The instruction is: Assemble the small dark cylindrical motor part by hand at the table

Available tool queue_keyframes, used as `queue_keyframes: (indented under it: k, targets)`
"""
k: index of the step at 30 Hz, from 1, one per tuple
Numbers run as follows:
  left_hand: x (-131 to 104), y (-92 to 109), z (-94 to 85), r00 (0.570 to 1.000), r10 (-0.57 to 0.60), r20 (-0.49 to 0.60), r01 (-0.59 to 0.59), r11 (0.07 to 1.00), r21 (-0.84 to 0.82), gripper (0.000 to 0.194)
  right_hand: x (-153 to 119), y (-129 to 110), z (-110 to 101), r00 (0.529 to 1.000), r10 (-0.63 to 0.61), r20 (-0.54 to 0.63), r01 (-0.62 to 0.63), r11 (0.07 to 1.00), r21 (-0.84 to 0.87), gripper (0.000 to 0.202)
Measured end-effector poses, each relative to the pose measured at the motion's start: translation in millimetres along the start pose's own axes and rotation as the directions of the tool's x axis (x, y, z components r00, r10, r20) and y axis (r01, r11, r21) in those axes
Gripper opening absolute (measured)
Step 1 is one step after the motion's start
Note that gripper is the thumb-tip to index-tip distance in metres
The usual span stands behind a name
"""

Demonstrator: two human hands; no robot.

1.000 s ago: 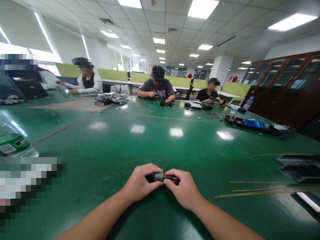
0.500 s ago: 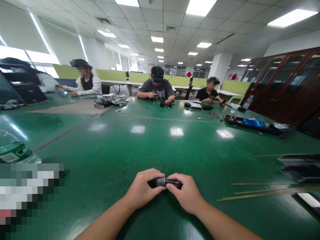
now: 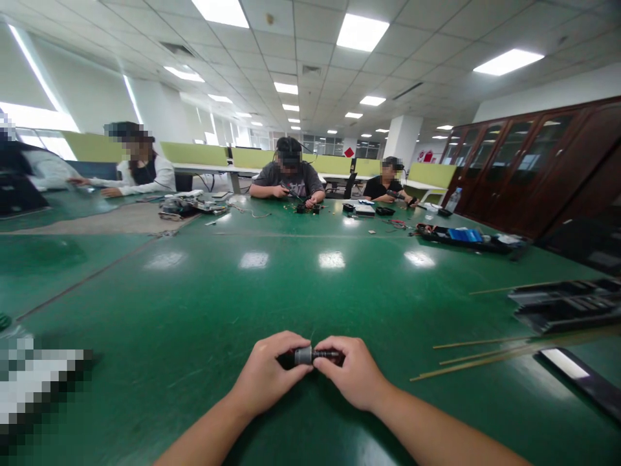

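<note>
Close in front of me, a dark cylindrical part with a grey collar (image 3: pixel 303 355) lies level between my two hands. My left hand (image 3: pixel 262 373) is closed round its thicker end, thumb and fingers on the collar. A thin, dark ribbed shaft (image 3: pixel 326 354) sticks out to the right of the collar. My right hand (image 3: pixel 356 372) pinches this shaft near the collar, and its fingertips almost meet those of the left. The palms hide both ends of the part, so its exact kind cannot be made out.
Thin brass-coloured rods (image 3: pixel 475 358), dark metal channels (image 3: pixel 567 307) and a phone-like black slab (image 3: pixel 577 375) lie right on the green table (image 3: pixel 272 291). A blurred-out object (image 3: pixel 39 388) is at left. Across the table several people (image 3: pixel 290 171) sit among parts; a long black casing (image 3: pixel 466 238) lies far right.
My view has turned slightly to the right, so the surroundings sit further left. Both hands keep their hold on the dark part, with little visible change in their grip.
</note>
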State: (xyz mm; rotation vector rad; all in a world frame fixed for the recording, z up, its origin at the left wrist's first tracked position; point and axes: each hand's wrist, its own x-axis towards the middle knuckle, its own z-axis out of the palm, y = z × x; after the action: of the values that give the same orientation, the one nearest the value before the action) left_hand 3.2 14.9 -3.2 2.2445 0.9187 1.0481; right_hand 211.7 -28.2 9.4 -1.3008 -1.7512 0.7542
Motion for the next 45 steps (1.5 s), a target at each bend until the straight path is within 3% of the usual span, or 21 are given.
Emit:
queue_keyframes:
  k: [11,45]
  targets:
    - [-0.7,-0.4,1.3,0.999,0.038,-0.006,-0.038,0.999,-0.026,0.027,-1.0,9.4,4.9,1.000,0.024,0.006,-0.024,0.999,0.036,0.009]
    - [-1.4,4.4,2.1,0.998,0.058,-0.033,-0.059,0.998,0.000,0.026,-3.4,1.6,-2.2,1.000,0.002,0.005,-0.002,1.000,0.005,0.010]
